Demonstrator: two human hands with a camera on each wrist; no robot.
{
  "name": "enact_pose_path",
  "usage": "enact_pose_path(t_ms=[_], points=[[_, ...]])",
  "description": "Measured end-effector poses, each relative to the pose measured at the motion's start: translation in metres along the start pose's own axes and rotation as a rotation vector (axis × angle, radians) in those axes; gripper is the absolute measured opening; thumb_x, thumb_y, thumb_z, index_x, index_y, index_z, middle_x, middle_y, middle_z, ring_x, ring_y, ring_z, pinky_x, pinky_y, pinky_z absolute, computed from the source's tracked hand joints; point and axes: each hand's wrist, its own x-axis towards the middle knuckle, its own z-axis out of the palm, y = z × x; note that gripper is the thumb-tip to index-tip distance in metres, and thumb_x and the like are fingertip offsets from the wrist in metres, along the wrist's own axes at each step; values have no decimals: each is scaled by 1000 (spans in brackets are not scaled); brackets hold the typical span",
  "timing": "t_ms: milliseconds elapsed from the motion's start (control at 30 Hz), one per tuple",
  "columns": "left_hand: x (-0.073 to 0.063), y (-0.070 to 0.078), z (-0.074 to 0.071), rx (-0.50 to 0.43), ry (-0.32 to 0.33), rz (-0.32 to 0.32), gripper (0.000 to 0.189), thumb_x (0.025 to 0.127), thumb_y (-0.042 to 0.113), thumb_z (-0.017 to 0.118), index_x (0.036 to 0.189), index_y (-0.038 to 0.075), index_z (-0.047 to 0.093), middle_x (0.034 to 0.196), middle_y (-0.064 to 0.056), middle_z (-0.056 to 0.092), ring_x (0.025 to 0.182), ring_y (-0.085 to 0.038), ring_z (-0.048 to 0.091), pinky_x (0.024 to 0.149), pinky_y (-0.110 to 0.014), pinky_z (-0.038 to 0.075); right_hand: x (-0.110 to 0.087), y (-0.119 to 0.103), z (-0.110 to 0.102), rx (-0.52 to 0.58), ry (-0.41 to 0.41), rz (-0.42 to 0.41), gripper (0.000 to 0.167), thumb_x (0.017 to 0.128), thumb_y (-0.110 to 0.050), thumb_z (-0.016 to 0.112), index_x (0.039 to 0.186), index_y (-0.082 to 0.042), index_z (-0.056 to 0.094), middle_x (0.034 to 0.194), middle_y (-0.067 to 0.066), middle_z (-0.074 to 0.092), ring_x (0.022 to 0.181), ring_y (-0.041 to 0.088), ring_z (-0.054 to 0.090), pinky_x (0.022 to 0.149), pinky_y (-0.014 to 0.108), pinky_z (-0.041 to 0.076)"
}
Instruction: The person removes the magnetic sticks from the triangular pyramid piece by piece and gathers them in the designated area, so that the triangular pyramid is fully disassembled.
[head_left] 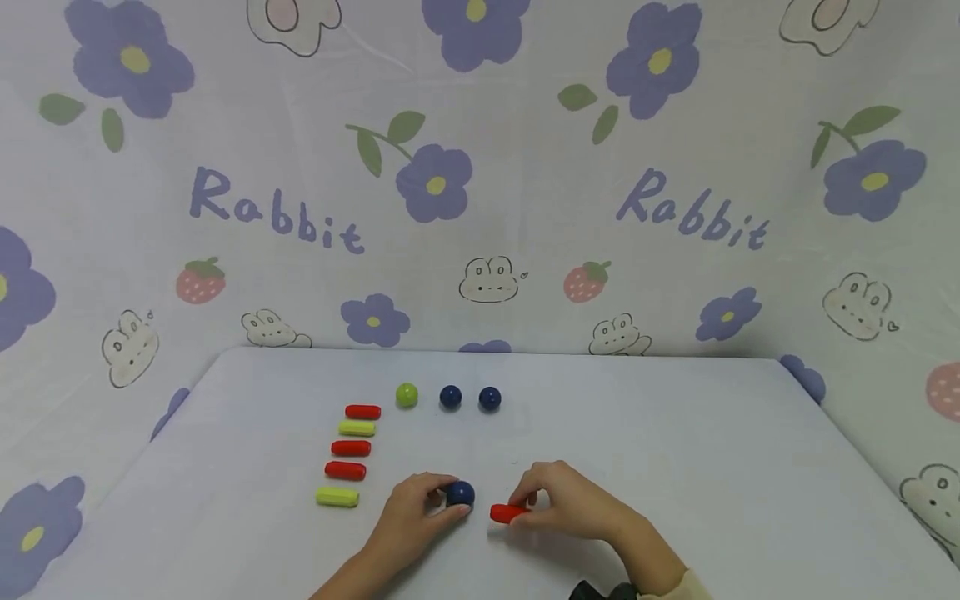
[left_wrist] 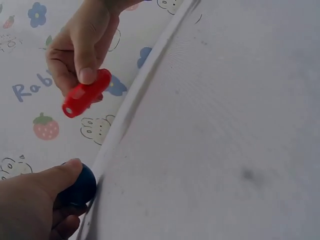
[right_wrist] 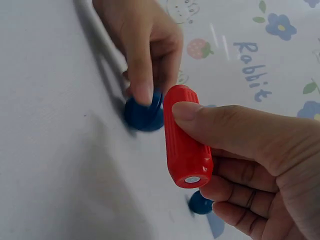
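Note:
My left hand (head_left: 416, 515) grips a dark blue ball (head_left: 461, 494) between thumb and fingers, low over the front middle of the white table. To its right, my right hand (head_left: 566, 504) pinches a red ribbed rod (head_left: 507, 513) with rounded edges. The right wrist view shows a pale round spot on the end of the red rod (right_wrist: 187, 140), with the thumb pressed along its side. A short gap separates the rod from the ball in the head view. In the left wrist view the blue ball (left_wrist: 80, 186) sits under the left thumb.
At the back of the table (head_left: 637, 433) stand a green ball (head_left: 407, 395) and two dark blue balls (head_left: 451, 397). Left of my hands, several red rods (head_left: 351, 448) and yellow-green rods (head_left: 337, 497) lie in a column. A patterned cloth (head_left: 525, 217) hangs behind.

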Motion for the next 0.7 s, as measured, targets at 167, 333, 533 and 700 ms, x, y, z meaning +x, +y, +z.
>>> enact_pose_path(t_ms=[167, 333, 533, 700], points=[[15, 7, 16, 27, 84, 39, 41, 78, 39, 72, 108, 10, 68, 87, 4, 64, 77, -7, 50, 67, -19, 44, -4, -6, -5, -18, 45, -52, 16, 80, -27, 73, 91, -15, 74, 79, -12, 63, 76, 8, 53, 71, 27, 46], [33, 14, 30, 23, 120, 40, 40, 77, 33, 75, 108, 9, 68, 80, 4, 61, 74, -8, 48, 65, -18, 42, -6, -12, -5, -2, 67, -106, 18, 81, -28, 72, 92, -14, 73, 81, -11, 65, 78, 4, 52, 74, 26, 47], [56, 25, 48, -61, 155, 47, 41, 76, 21, 76, 113, 4, 66, 69, 3, 54, 66, -9, 45, 56, -17, 37, -12, -17, -10, -4, 121, -147, 15, 81, -24, 72, 93, -15, 72, 84, -10, 66, 80, 3, 53, 75, 22, 47], [73, 34, 61, -115, 213, 50, 37, 77, 18, 76, 110, 3, 67, 65, 2, 50, 63, -9, 43, 53, -17, 35, -16, -17, -14, -22, 161, -197, 13, 81, -21, 72, 92, -14, 72, 85, -9, 67, 80, 4, 53, 74, 21, 47]])
